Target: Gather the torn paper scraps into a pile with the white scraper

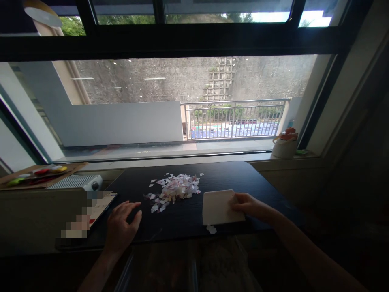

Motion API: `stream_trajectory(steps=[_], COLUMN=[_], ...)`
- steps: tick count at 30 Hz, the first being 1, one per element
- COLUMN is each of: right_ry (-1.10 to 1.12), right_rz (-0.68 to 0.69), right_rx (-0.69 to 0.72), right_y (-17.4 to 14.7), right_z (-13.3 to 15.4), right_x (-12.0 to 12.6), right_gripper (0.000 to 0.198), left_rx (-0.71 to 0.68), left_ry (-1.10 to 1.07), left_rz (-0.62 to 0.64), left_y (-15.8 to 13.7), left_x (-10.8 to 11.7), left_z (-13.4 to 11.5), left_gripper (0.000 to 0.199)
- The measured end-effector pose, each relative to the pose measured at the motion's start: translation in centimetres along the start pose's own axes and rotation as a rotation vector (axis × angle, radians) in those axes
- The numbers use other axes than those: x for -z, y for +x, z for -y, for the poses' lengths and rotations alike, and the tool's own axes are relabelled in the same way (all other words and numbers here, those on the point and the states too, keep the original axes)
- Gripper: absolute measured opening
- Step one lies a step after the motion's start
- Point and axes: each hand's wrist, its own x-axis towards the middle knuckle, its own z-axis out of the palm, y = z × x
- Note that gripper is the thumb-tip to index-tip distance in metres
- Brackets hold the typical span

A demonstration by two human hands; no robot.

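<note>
A loose heap of small paper scraps [179, 187] lies on the dark table [225, 174], white and pinkish, with stray bits around its left side. My right hand [251, 205] grips the right edge of a flat, pale, roughly square piece [217, 207] that looks like a card or scraper. This piece is tilted up at the table's near side, right of the heap. A small torn white scrap [211, 229] is by its lower edge. Left of the heap, my left hand [124, 223] holds nothing, its thumb and fingers apart.
At the table's left edge lies a partly blurred printed board [101, 211]. Further left are a white box-like device [79, 182] and a brown board [18, 180] with colourful items. A white container [285, 147] with an orange top stands on the sill, below the wide window.
</note>
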Motion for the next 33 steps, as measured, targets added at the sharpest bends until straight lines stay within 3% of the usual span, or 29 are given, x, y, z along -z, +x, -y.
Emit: stream_trajectory(steps=[4,9,15,21,33], right_ry=[-0.001,0.026,0.007,0.021,-0.002], right_rz=[0.029,-0.041,0.047,-0.073,0.08], right_rx=[0.002,0.02,-0.021,-0.021,-0.026], right_y=[-0.5,-0.9,-1.6,-1.3,-1.8], right_z=[-0.2,-0.5,-0.5,-0.5,-0.7], right_x=[0.6,1.3,1.5,1.9,1.2], right_gripper=[0.021,0.021,0.025,0.029,0.025], left_rx=[0.003,0.011,0.02,-0.035,-0.053], left_ry=[0.001,0.002,0.02,0.03,0.034], left_rz=[0.004,0.007,-0.001,-0.019,-0.015], left_y=[0.0,0.1,0.0,-0.1,-0.2], left_x=[0.1,0.0,-0.1,-0.2,-0.2], left_z=[-0.1,-0.2,-0.1,0.3,0.4], left_gripper=[0.031,0.031,0.029,0.029,0.031])
